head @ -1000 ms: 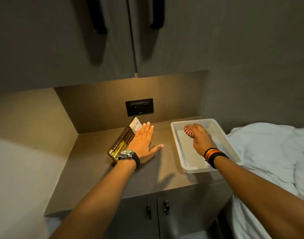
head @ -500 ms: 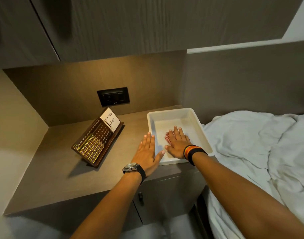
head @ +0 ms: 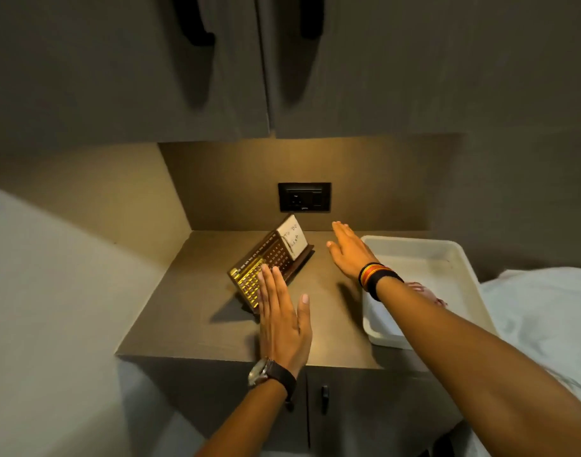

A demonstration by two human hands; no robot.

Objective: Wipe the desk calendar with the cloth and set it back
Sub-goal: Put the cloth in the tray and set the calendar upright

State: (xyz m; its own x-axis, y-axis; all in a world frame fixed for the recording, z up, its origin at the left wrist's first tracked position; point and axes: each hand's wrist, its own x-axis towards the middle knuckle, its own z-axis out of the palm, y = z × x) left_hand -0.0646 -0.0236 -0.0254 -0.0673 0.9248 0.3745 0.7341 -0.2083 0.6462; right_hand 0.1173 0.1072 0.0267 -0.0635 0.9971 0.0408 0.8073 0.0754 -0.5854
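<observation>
Desk calendar [head: 272, 258] standing tilted on the table [head: 190, 311], left of the white tray [head: 424, 258] holding the cloth [head: 427, 293]. Left hand [head: 282, 319] flat, fingers together, empty, before the calendar; right hand [head: 350, 250] open, empty, between calendar and tray

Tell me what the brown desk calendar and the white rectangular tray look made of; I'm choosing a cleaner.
The brown desk calendar looks like dark wood or wood-look board with a satin finish; its gold grid glints like metal or foil, and a white paper note sits at one end. The white rectangular tray looks like matte moulded plastic, judging by its rounded corners and even colour, though enamelled metal is possible.
</observation>
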